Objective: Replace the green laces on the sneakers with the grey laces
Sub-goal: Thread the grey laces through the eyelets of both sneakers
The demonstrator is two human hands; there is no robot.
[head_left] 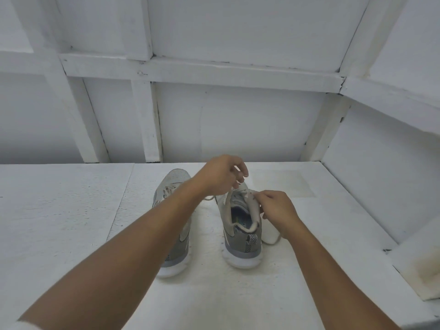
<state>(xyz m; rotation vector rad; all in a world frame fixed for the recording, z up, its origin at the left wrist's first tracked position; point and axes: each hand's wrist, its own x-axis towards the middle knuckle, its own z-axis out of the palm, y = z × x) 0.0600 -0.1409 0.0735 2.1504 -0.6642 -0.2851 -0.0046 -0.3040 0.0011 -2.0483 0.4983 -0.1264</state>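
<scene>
Forearms: 2 bare forearms, the left [133,246] and the right [333,270], reach in from the bottom edge toward the shoes.
Left shoe [177,178]: grey, white sole, standing on the table with its toe pointing away; the left forearm crosses over most of it.
Right shoe [242,236]: same make, just beside the left one and apart from it, heel toward the camera, its opening in plain view.
Left hand [221,175]: raised above the right shoe's front, fingers curled, tips pinching a strand of the lace and holding it up.
Right hand [276,208]: at the right shoe's upper eyelets, thumb and fingertips closed together on the lace at the tongue's edge.
Lace [227,194]: pale grey, running from the left hand's fingers down to the right shoe; 1 loose part trails toward the left shoe, and a loop lies on the table against the right shoe's outer side, below the right hand.
Table [59,210]: white, rough surface, with a faint stain behind the shoes.
Wall [238,127]: white panels with white framing, behind the table.
</scene>
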